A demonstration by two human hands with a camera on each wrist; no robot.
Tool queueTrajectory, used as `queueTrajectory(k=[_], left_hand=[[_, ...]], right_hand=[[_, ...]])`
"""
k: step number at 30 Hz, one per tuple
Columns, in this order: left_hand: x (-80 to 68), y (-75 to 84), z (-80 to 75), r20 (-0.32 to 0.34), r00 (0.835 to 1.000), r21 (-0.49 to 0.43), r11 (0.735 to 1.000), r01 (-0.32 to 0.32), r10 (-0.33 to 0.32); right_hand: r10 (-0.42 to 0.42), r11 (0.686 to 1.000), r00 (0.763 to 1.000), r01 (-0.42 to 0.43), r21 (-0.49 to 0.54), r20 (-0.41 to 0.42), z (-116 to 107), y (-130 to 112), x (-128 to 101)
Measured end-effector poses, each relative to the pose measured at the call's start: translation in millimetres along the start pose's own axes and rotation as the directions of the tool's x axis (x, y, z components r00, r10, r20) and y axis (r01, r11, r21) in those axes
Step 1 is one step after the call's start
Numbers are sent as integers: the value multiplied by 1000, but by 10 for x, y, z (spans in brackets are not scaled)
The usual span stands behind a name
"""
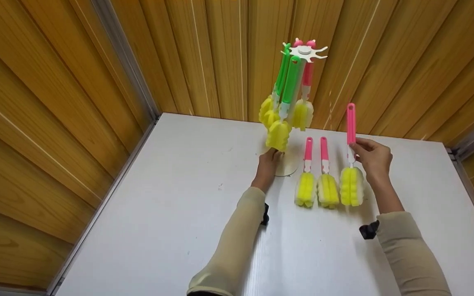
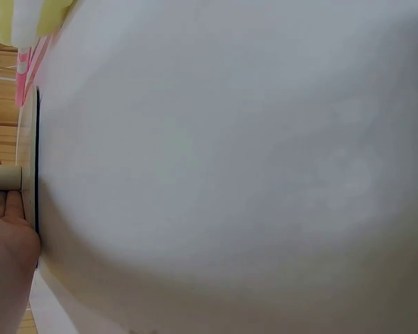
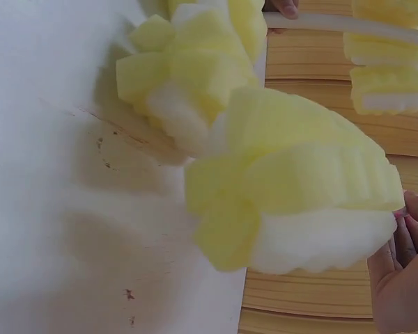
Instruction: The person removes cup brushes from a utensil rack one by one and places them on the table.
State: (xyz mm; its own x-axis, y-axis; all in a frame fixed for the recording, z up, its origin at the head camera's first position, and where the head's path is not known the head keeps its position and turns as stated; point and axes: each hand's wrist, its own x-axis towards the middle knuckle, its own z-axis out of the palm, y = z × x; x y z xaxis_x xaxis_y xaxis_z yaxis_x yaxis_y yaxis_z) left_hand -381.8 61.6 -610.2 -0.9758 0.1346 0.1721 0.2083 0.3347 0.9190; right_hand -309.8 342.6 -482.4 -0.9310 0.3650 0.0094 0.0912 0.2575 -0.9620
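My right hand [image 1: 375,160] pinches a pink-handled sponge brush [image 1: 351,123] at its neck, handle up and yellow-and-white sponge head [image 3: 299,181] down. The left hand [image 1: 265,169] grips the pole [image 2: 3,177] of a white stand [image 1: 304,51] just above its round base [image 1: 287,167]. From the stand's top hooks hang green-handled sponge brushes [image 1: 291,84] on the left and pink-handled ones [image 1: 307,74] at the back. Between my hands, two more pink-handled sponge brushes [image 1: 305,187] [image 1: 328,189] lie side by side on the table, handles pointing away.
The white table [image 1: 171,197] reaches back to a wood-panelled wall [image 1: 204,57]. More panelling [image 1: 35,123] rises on the left, with a metal strip [image 1: 126,53] at the corner. A black wrist device [image 1: 369,230] sits by the right sleeve.
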Motion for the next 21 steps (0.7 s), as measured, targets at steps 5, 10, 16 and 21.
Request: queueTrajectory(k=[5, 10, 16, 21], left_hand=[[8, 3, 7, -5, 1000, 13, 1000, 10, -10], [10, 2, 12, -9, 1000, 32, 999, 26, -26], [14, 0, 2, -7, 1000, 40, 999, 18, -18], [27, -9, 6, -9, 1000, 63, 998, 16, -16]], right_hand=[[27, 999, 1000, -27, 31, -3, -31, 98, 47], [69, 997, 997, -68, -20, 36, -60, 201, 88], [89, 995, 994, -87, -50, 58, -64, 307, 126], [140, 989, 989, -136, -65, 58, -47, 361, 142]])
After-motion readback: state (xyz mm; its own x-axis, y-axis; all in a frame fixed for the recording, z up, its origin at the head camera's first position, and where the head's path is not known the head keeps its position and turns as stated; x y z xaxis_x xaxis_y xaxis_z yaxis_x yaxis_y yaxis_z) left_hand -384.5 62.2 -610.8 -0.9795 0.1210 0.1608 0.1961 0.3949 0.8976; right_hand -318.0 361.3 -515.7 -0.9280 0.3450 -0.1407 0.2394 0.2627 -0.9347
